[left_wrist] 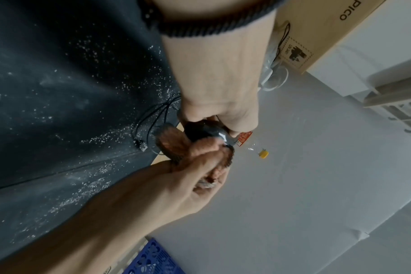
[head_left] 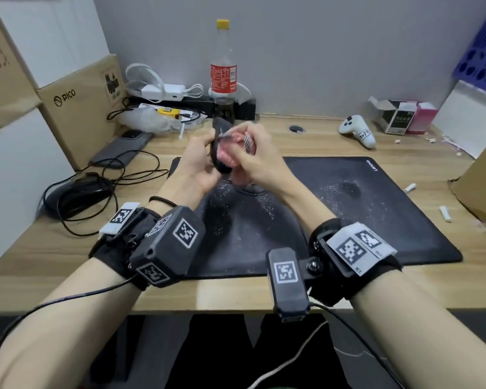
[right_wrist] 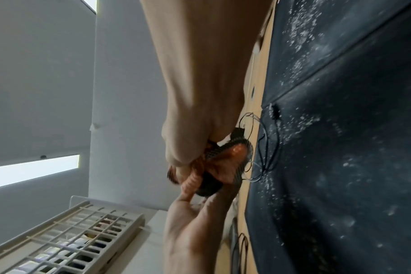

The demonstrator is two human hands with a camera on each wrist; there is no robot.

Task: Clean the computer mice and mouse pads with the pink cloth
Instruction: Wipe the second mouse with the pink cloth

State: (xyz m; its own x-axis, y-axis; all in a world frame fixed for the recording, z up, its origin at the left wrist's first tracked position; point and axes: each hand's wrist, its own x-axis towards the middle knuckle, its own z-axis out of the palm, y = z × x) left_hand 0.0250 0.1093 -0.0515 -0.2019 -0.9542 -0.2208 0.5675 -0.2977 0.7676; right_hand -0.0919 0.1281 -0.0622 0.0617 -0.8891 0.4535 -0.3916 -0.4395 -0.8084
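My left hand [head_left: 205,155] grips a black computer mouse [head_left: 220,164] in the air above the desk, behind the pads. My right hand [head_left: 250,153] holds the bunched pink cloth [head_left: 229,154] against the mouse's side. In the left wrist view the cloth [left_wrist: 176,146] wraps under the mouse [left_wrist: 204,131]. The right wrist view shows the cloth [right_wrist: 225,163] pressed on the mouse [right_wrist: 209,185]. A large black mouse pad [head_left: 376,214] speckled with white dust lies below, with a smaller black pad [head_left: 236,228] overlapping its left part. A second black mouse [head_left: 76,197] sits at the left among its cable.
A cola bottle [head_left: 223,71], white chargers [head_left: 163,91] and a phone [head_left: 121,150] crowd the back left beside a PICO box [head_left: 79,108]. A white controller [head_left: 357,130] and small cartons [head_left: 404,116] are at the back right. A cardboard box [head_left: 483,181] flanks the right edge.
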